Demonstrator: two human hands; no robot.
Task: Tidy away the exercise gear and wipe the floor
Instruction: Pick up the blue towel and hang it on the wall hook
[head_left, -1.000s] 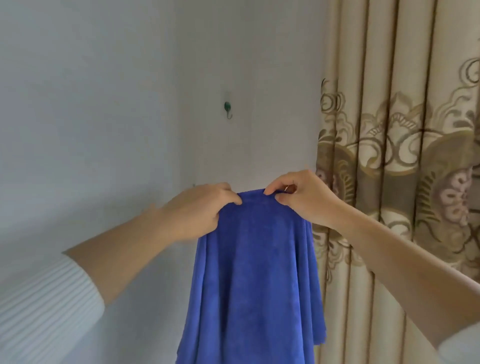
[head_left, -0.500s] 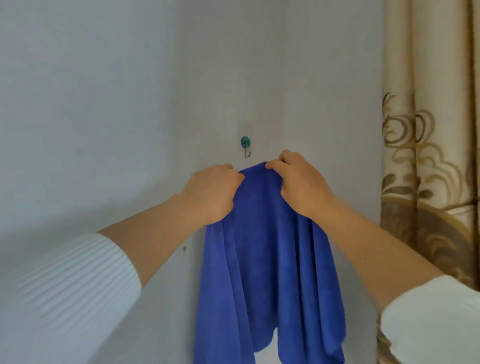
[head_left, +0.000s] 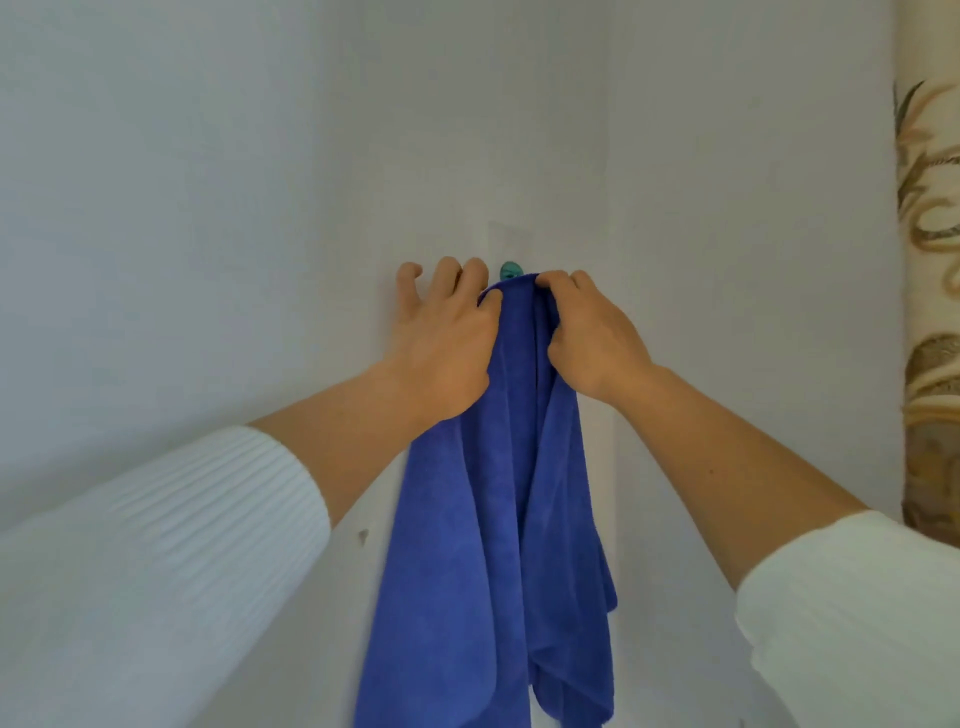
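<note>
Your left hand (head_left: 441, 353) and right hand (head_left: 592, 338) both pinch the plush blue microfibre towel (head_left: 493, 545) top, bunched at the small teal wall hook (head_left: 510, 269); left's outer fingers (head_left: 447, 270) splayed.

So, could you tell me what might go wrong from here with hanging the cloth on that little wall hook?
1. The blue cloth is bunched over the small green hook, whose prong is hidden; if it hasn't caught, the cloth may drop once the hands let go.
2. The right hand pinches the top fold while the left hand grips loosely, fingers spread; tugging could strain the hook.
</note>
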